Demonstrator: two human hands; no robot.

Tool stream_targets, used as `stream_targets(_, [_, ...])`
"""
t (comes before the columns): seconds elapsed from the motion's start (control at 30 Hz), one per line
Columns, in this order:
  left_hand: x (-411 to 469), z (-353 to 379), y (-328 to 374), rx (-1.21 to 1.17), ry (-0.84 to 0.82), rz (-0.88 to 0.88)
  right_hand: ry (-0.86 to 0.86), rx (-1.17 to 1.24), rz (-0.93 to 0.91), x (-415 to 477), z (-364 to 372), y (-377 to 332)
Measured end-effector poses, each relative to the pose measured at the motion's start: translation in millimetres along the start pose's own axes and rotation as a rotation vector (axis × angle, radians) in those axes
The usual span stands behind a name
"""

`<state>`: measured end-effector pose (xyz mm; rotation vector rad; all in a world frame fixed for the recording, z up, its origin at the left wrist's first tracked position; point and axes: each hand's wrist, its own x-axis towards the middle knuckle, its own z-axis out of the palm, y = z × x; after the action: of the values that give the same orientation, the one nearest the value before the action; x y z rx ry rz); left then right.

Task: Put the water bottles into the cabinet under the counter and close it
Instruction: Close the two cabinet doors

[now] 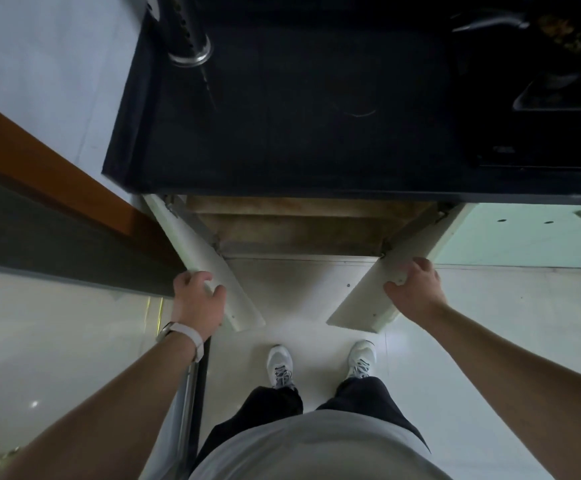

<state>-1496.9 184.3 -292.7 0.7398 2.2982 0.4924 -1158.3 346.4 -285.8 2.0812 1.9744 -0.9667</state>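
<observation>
The cabinet (302, 225) under the dark counter (282, 116) stands open, its brown shelves visible inside. Both white doors swing out toward me. My left hand (197, 299) grips the outer edge of the left door (212, 265). My right hand (415, 289) rests on the outer edge of the right door (375, 296), fingers curled over it. No water bottles are visible; the cabinet's depth is hidden by the counter's overhang.
A metal cylinder (190, 43) stands at the counter's back left. A black stove (538, 98) fills the right side. A pale green cabinet front (524, 233) is to the right, a brown-framed glass door (57, 209) to the left. My feet (320, 363) stand on the white tile floor.
</observation>
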Motion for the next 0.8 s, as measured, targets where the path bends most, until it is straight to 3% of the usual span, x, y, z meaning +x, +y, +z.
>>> stream_targets(0.17, [2.0,9.4,7.2,0.033,-0.118,0.155,-0.068,-0.039,-0.114,4.6,7.9,-18.6])
stream_targets(0.3, [9.1,9.1,6.6,0.080,-0.231,0.189,-0.093,-0.114,-0.064,7.4,15.9,-34.1])
stream_targets(0.47, [14.8,12.4,7.9,0.207,-0.157,0.231,-0.144,-0.166,-0.131,8.3,12.7,-36.1])
stream_targets(0.57, [20.6,17.8,13.0,0.234,-0.092,0.233,-0.169,-0.321,-0.172,12.0,8.4,-32.6])
stream_targets(0.7, [37.3,20.3,31.9,0.361,0.011,0.289,0.037,-0.441,-0.203,22.6,10.2,-27.4])
stream_targets(0.8, [51.5,25.0,57.9,0.516,0.072,0.368,0.157,-0.487,-0.333,36.2,11.9,-32.6])
